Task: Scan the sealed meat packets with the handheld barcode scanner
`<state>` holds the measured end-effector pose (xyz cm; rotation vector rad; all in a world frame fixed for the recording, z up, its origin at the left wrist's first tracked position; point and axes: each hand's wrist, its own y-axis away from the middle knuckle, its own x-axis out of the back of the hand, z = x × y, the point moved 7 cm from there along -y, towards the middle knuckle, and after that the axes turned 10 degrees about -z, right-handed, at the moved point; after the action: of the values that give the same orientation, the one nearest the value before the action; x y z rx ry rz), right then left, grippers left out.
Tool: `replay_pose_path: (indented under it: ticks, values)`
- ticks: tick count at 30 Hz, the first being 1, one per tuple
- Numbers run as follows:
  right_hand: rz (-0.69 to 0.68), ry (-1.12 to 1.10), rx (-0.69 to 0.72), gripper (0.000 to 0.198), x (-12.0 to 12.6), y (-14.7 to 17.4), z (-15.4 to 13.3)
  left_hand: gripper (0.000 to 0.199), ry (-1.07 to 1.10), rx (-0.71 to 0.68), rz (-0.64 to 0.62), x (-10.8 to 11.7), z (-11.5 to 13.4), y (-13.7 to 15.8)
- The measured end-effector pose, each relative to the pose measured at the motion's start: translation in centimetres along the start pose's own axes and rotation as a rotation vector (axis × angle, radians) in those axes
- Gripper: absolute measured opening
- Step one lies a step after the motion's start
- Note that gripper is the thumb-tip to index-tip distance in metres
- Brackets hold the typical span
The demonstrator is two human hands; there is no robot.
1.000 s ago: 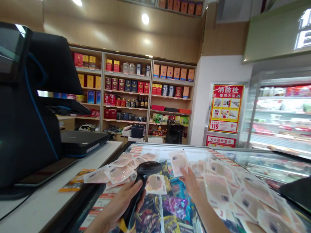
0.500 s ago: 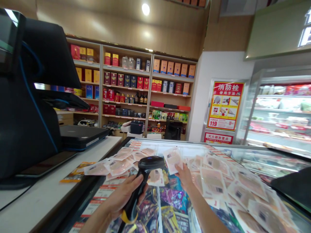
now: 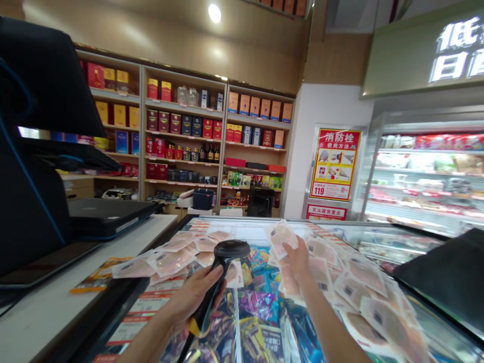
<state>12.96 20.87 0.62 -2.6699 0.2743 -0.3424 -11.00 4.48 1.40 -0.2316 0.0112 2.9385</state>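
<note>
My left hand (image 3: 200,290) is wrapped round the handle of a black and yellow barcode scanner (image 3: 231,248), its head up and facing away from me. Between the fingers of my right hand (image 3: 298,257) is a flat clear packet (image 3: 280,238) with pinkish contents and a barcode label. It is held over the right pile of similar packets (image 3: 363,287). Another pile of packets (image 3: 176,257) lies to the left, beyond the scanner. A white label or packet (image 3: 234,275) shows partly behind the scanner.
Beneath the piles is a glass-topped freezer with colourful wrapped goods (image 3: 257,305) inside. A white counter (image 3: 49,322) at left bears a black terminal (image 3: 38,151) and an orange packet (image 3: 99,275). A dark object (image 3: 449,277) stands at right. Shelves of boxes (image 3: 181,123) line the back.
My right hand has carried the packet to the right, away from the scanner and over the right pile. The left hand still grips the scanner. The view has turned slightly right.
</note>
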Motion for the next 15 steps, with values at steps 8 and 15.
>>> replay_pose_path:
  ticks: [8,15]
  values:
    - [0.157,0.334,-0.029,0.048,6.5,-0.6,0.9,0.032,-0.033,-0.021,-0.066,-3.2,0.4,-1.8]
    - [0.204,0.64,-0.191,0.05,11.5,-1.1,2.5,0.037,-0.123,0.019,-0.161,-5.4,-0.4,-3.6]
